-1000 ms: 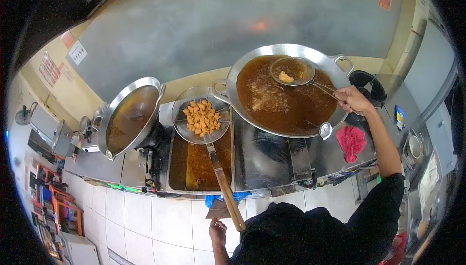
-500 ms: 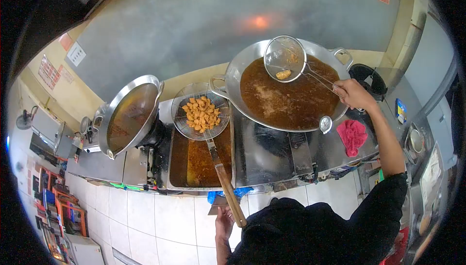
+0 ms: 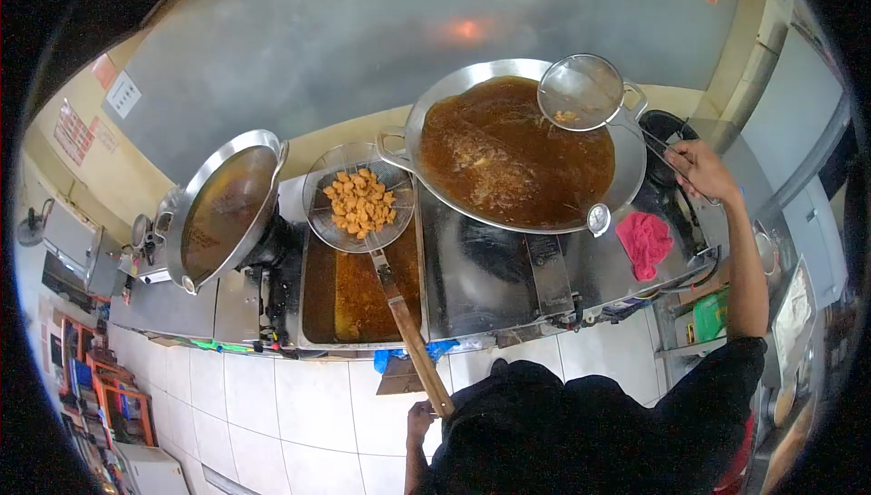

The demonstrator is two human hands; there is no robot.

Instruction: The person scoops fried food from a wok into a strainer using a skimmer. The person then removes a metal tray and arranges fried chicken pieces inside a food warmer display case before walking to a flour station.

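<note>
Head view: the small strainer (image 3: 581, 91) sits over the upper right rim of the large wok (image 3: 630, 173), beside that side's loop handle. Its bowl points up and left, and its long axis slants from there down and right to the right hand (image 3: 701, 173), whose grip is closed round the wire handle. Half a second ago the bowl was farther left, over the oil, with a lump in it; now only crumbs (image 3: 565, 117) show.

The right arm reaches forward from a black sleeve (image 3: 717, 395), the elbow only slightly bent. The left hand (image 3: 420, 422) hangs low, near the wooden end of the large strainer (image 3: 319, 214); whether its grip is open or closed I cannot tell. That strainer, holding fried pieces (image 3: 361, 203), lies across a tray (image 3: 363, 344) in the bench (image 3: 481, 304). Right of them, a red cloth (image 3: 646, 244) lies crumpled.
</note>
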